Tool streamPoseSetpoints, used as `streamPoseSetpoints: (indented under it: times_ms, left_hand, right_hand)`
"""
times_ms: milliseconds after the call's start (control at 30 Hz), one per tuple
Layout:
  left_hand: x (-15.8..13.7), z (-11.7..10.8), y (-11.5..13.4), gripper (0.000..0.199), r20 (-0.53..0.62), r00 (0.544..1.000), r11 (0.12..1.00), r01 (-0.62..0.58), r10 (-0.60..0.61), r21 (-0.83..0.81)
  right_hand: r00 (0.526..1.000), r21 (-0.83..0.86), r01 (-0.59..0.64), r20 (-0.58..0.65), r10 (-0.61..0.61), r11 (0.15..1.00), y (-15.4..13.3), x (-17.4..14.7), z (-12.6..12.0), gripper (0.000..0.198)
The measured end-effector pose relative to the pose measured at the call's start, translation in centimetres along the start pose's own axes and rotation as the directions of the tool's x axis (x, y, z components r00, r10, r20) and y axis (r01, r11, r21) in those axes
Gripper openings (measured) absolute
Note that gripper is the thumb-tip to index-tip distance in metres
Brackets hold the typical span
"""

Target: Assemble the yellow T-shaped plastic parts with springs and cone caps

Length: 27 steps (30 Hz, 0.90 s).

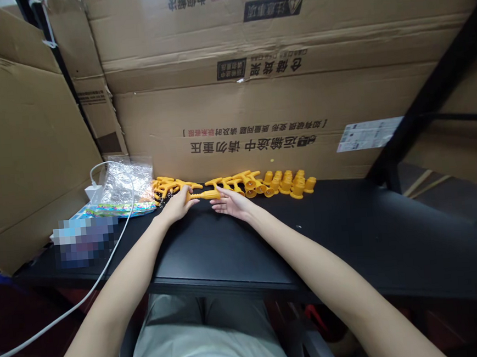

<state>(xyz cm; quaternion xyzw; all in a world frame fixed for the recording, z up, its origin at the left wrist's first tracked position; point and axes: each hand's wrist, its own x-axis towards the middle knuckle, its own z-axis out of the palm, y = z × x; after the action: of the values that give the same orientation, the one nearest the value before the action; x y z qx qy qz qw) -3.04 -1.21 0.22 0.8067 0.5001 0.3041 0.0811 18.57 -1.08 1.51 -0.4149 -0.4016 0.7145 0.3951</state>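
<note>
Over the black table, my left hand [178, 205] is closed round one end of a yellow plastic piece [205, 195] with a narrow ribbed shaft. My right hand [233, 203] holds the wider end, its fingers curled underneath. The piece lies level between both hands. Whether it is one part or two joined parts, I cannot tell. Behind my left hand is a pile of yellow branched pieces [166, 185]. More yellow branched pieces [242, 178] lie just past my right hand. To their right, several yellow flanged cups [287, 182] stand or lie in a group.
A clear plastic bag [123, 182] and a white plug [94, 192] sit at the left. A white cable [116, 259] runs across the table's left side. Cardboard [233, 107] walls the back, and a black metal post [417, 93] slants at the right.
</note>
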Motion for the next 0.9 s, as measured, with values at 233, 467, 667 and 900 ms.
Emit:
streamPoseSetpoints:
  times_ms: [233, 467, 667, 900]
  left_hand:
    - [-0.2, 0.1, 0.5, 0.054, -0.019, 0.999, 0.996, -0.031, 0.029, -0.089]
    - [-0.3, 0.2, 0.7, 0.065, 0.018, 1.0, 0.997, 0.015, -0.013, -0.079]
    - [-0.4, 0.4, 0.8, 0.061, 0.06, 0.998, 0.999, -0.021, 0.023, -0.045]
    - [-0.3, 0.4, 0.9, 0.059, 0.064, 0.997, 0.999, -0.028, 0.03, -0.036]
  right_hand:
    - [0.992, 0.033, 0.113, -0.062, -0.111, 0.993, -0.6, 0.0, -0.3, 0.018]
    - [0.612, -0.488, 0.547, -0.321, -0.722, 0.681, -1.3, 1.2, -3.9, 0.029]
    - [0.357, -0.963, 0.156, -0.155, -0.921, 0.222, -1.4, 1.1, -8.6, 0.036]
    - [0.404, -0.979, 0.045, -0.165, -0.9, 0.2, -1.0, 2.6, -11.5, 0.04]
